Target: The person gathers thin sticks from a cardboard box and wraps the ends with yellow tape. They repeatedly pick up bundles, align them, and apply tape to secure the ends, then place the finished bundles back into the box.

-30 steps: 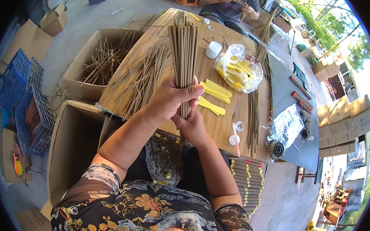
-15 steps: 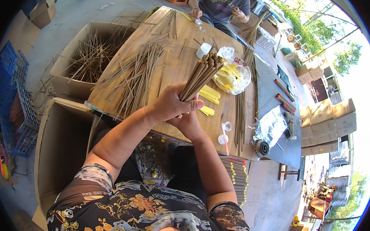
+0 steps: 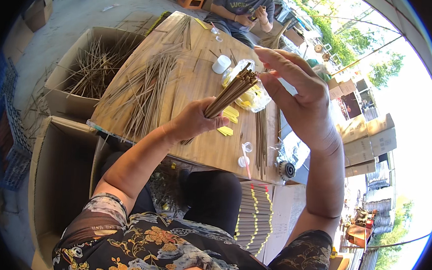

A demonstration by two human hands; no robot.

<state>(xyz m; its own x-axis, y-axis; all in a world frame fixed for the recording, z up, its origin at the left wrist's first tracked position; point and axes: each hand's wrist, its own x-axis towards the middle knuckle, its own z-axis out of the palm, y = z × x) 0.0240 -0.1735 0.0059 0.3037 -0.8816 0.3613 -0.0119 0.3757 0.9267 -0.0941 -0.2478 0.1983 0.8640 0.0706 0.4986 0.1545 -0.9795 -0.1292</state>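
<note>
My left hand (image 3: 192, 119) is closed around a bundle of brown incense sticks (image 3: 226, 97), held tilted above the wooden table (image 3: 195, 151). The bundle's upper ends point away from me and slightly right. My right hand (image 3: 297, 98) is raised beside those ends, fingers stretched out and thumb apart, with nothing visible in it. Loose brown sticks (image 3: 152, 89) lie spread over the table's left side. Beyond the bundle is a clear plastic bag (image 3: 260, 99) with yellow strips inside, and more yellow strips (image 3: 230, 114) lie on the wood nearer me.
A carton full of sticks (image 3: 88, 73) stands left of the table, with an open carton (image 3: 65, 175) nearer me. A white cup (image 3: 221, 64) and a black coiled roll (image 3: 287, 170) are on the table. Banded bundles (image 3: 254, 216) are stacked below. A co-worker (image 3: 241, 13) sits opposite.
My right hand has left the lower part of the bundle and risen to the right of its top. The left hand keeps its grip. The co-worker's hands have come together.
</note>
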